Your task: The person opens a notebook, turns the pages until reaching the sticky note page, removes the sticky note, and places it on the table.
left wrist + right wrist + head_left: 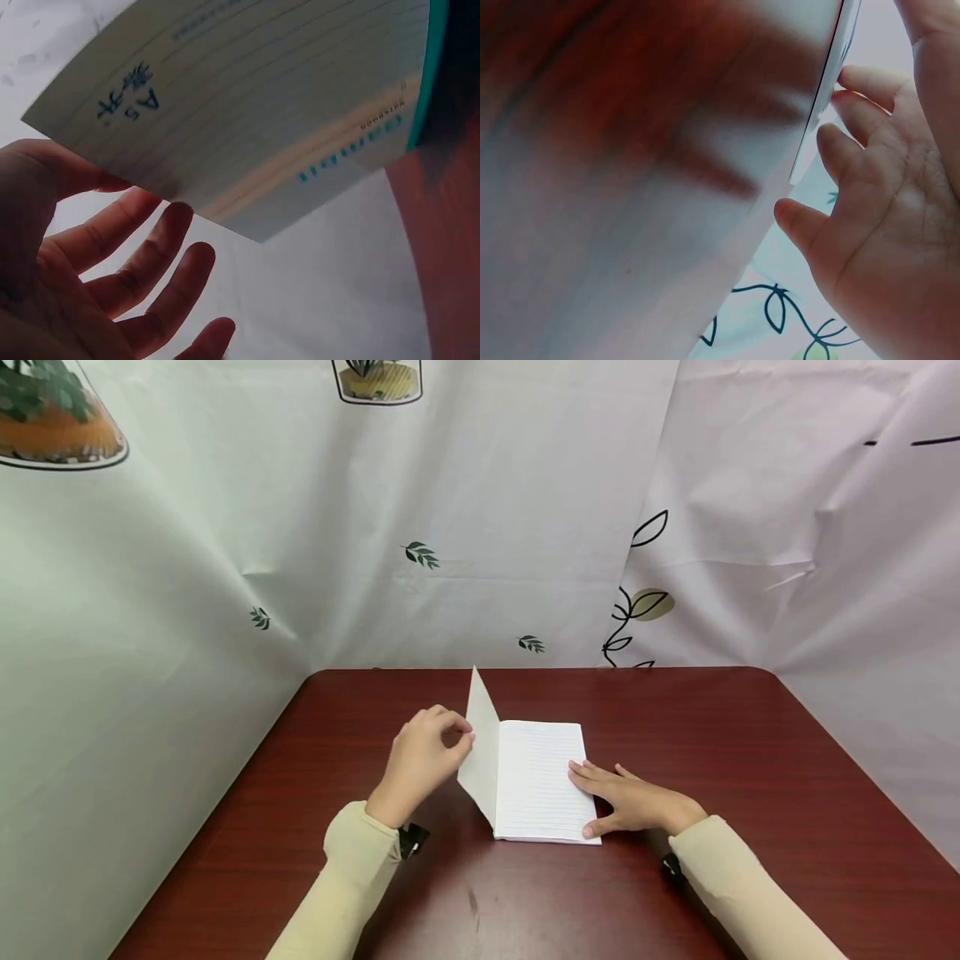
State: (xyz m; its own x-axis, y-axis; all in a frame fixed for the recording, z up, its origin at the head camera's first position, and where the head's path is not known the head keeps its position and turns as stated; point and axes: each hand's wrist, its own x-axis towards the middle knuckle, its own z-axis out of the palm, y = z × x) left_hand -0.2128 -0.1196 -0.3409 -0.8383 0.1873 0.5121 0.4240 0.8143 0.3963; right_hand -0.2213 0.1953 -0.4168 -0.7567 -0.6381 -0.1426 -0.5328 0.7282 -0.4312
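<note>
A notebook lies on the table with a lined white page facing up. Its front cover stands raised along the left side, and printed lettering shows on the cover's outer face in the left wrist view. Between thumb and forefinger my left hand pinches the cover's free edge; the other fingers are spread apart. My right hand rests on the right edge of the page, fingers stretched out. In the right wrist view, that hand's fingertips reach the notebook's edge.
The dark red wooden table has rounded far corners. White cloth with leaf and plant prints hangs behind it and along both sides. A scuff mark shows near the front of the tabletop.
</note>
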